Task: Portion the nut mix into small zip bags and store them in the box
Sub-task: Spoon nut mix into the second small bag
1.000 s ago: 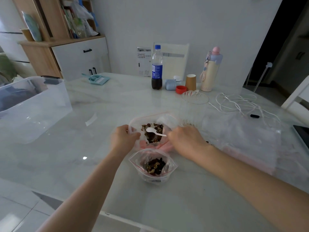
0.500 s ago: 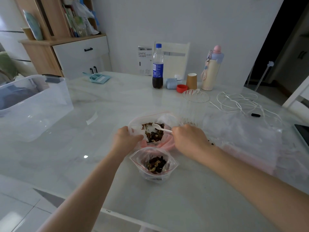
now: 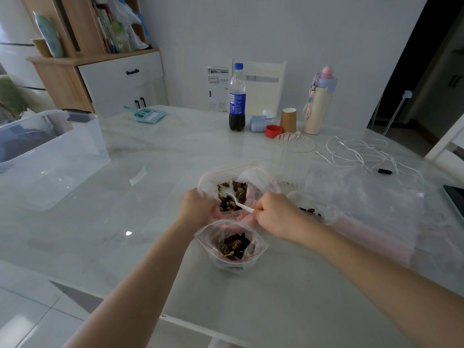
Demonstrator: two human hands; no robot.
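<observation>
Nut mix — left hand grips big bag | right hand pinches spoon

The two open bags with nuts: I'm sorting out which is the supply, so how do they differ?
The large bag lies farther from the person, and the left hand grips its edge; the small zip bag stands nearer, touched by neither hand. The white spoon, held in the right hand, reaches into the large bag, not the small one. Both are clear, open-mouthed and hold dark nut mix.
</observation>
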